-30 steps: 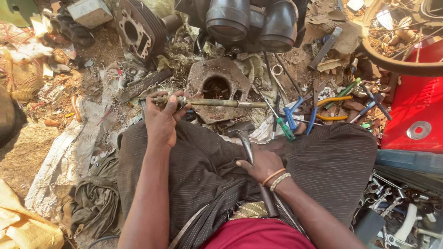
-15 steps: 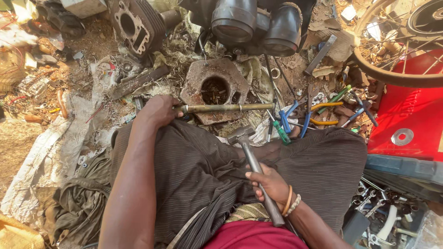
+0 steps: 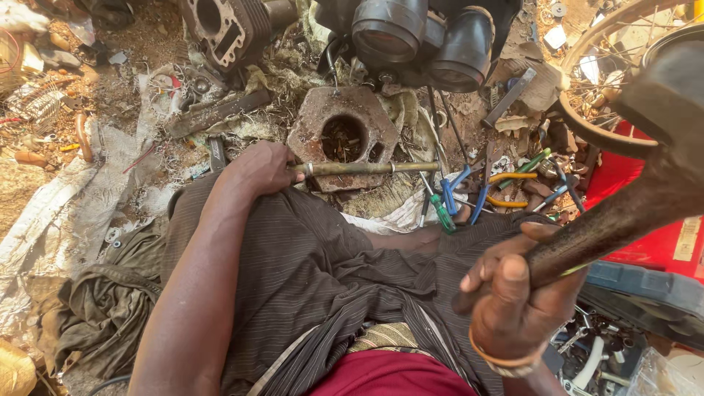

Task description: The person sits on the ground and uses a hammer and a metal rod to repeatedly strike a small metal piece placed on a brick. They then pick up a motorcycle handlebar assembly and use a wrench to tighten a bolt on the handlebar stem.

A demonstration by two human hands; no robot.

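Head view: my left hand [image 3: 260,169] grips a metal rod [image 3: 367,168] laid across the rusty block [image 3: 345,136]; my right hand [image 3: 513,293] is closed round a raised hammer [image 3: 623,198].
I'd keep the rod pinned and strike squarely; its far end is probably the target.

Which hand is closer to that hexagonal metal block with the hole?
Left. The left hand grips the rod lying across the hexagonal block; the right hand is raised well below-right, holding a hammer.

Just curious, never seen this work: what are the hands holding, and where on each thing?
Left hand grips the metal rod at its near end; right hand grips the hammer low on its handle.
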